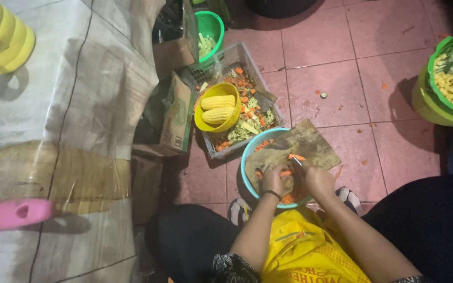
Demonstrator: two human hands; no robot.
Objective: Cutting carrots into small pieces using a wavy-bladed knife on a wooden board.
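My left hand (272, 178) is closed on a piece of orange carrot (286, 173) and presses it onto a worn wooden cutting board (310, 144). The board lies across a teal basin (247, 154) that holds cut carrot pieces. My right hand (318, 178) grips a knife (296, 162) whose blade rests at the carrot, right beside the left fingers. More carrot slivers (295, 156) lie on the board just past the blade. A dark band circles my left wrist.
A yellow bowl (203, 123) with two corn cobs (217, 108) sits in a grey crate (245, 52) of vegetable scraps. A green bowl (217, 23) stands behind it, a green tub (431, 105) of cut vegetables at right. Cardboard boxes (176, 112) and a covered table (69, 105) stand left.
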